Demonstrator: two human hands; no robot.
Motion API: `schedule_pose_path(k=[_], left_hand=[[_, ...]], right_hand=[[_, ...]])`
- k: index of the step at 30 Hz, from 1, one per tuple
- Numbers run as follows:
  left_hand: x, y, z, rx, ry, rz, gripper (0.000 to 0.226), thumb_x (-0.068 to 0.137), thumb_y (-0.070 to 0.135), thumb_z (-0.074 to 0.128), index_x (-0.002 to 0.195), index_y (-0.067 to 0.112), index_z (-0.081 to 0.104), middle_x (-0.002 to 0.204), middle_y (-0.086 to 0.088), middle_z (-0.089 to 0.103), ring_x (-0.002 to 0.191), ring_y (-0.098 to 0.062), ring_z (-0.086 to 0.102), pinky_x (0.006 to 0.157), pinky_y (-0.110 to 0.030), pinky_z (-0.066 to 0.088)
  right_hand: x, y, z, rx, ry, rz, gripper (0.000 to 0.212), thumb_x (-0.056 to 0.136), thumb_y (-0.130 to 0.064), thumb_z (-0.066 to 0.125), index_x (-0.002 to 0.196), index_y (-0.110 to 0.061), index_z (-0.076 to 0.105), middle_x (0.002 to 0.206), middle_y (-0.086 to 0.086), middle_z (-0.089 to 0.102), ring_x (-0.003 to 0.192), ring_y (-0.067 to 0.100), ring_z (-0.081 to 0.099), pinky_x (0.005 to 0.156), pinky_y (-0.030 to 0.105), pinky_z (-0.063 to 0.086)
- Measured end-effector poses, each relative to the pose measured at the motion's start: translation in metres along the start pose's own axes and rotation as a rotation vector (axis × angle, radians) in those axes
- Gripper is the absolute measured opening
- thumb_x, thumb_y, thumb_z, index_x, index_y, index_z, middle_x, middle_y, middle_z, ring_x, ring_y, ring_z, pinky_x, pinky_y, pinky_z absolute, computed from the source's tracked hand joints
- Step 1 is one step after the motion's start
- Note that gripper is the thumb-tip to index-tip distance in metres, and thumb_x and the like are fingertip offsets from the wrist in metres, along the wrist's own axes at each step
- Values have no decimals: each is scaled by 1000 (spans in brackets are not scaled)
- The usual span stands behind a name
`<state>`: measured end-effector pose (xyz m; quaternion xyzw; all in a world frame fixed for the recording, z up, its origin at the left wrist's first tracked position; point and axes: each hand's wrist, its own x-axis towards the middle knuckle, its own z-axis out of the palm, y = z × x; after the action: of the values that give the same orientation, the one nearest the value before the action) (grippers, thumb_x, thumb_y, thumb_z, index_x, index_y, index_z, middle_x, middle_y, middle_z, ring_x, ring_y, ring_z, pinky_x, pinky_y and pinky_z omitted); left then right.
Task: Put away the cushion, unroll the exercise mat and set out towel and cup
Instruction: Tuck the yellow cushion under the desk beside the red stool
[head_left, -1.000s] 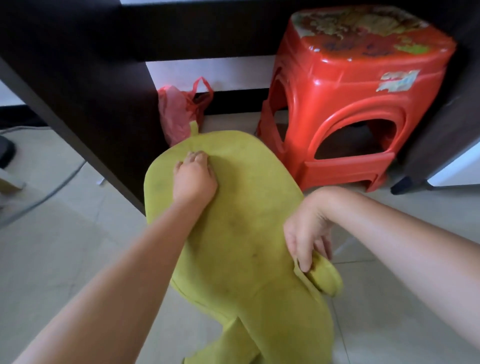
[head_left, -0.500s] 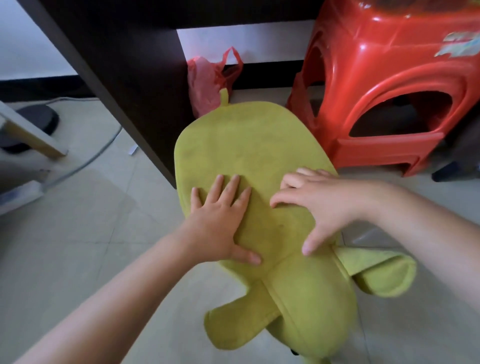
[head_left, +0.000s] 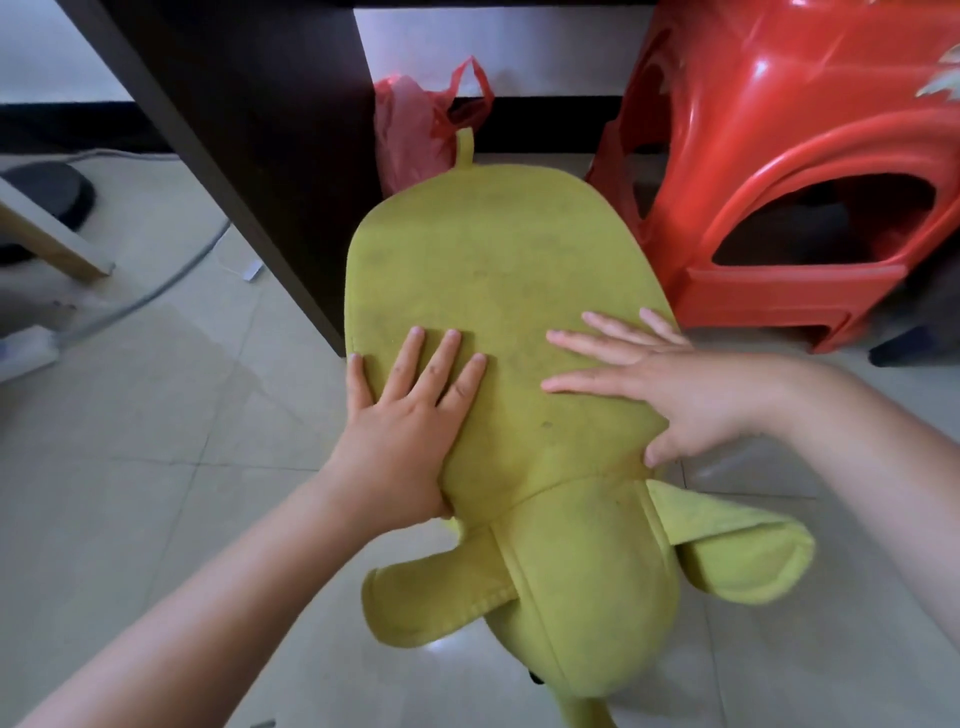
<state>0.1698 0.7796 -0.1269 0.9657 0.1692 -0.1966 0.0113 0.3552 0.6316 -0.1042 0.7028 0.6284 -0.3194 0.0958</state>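
Flat and spread, gripping nothing: left hand (head_left: 402, 415) and right hand (head_left: 691, 397) on yellow-green cushion (head_left: 498, 270); near end cut off by frame, bare tiled floor (head_left: 130, 467) leftward.

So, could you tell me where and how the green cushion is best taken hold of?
Probably by the narrow neck of the green cushion, where the flat body meets the flapped end. Come from above, one grip on each side edge: the left hand and right hand already lie flat there, and the soft shape would sag from one end.
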Motion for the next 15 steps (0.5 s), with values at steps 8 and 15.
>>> schedule_pose_path(k=[8, 15], left_hand=[[50, -27, -32, 117, 176, -162, 88, 81, 22, 57, 149, 24, 1, 151, -6, 14, 134, -28, 23, 108, -42, 30], [92, -39, -53, 161, 143, -239, 82, 87, 19, 55, 149, 19, 2, 143, -10, 23, 124, -27, 35, 92, -31, 39]], right_hand=[[37, 7, -21, 155, 339, 58, 75, 73, -23, 73, 136, -37, 36, 143, -26, 4, 139, -2, -2, 113, 49, -13], [63, 20, -32, 239, 482, 181, 65, 79, -18, 67, 136, -32, 40, 156, -8, 17, 145, 10, 4, 113, 55, -6]])
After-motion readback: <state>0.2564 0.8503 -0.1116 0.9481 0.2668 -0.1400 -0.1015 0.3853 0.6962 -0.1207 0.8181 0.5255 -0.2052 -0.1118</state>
